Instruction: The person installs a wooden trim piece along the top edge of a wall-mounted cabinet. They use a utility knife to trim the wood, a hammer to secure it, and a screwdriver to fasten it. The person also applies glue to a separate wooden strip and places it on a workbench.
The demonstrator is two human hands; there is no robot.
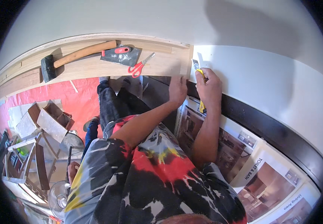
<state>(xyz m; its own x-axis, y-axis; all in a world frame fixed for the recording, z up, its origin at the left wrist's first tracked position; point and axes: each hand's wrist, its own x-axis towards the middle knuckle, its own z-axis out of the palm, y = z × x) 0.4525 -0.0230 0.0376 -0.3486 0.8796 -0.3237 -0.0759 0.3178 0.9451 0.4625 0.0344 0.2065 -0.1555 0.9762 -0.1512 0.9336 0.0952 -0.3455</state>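
Knife (195, 65) clenched in right grip (208, 85) at panel edge; left grip (178, 89) flat.

one mallet (72, 58); one scissors (139, 66); one trowel (120, 55); one knife (198, 71)

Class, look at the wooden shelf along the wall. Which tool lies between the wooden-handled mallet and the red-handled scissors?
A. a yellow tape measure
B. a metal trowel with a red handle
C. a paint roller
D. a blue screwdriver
B: on the wooden shelf, a metal trowel with a red handle lies right of the wooden-handled mallet and left of the red-handled scissors.
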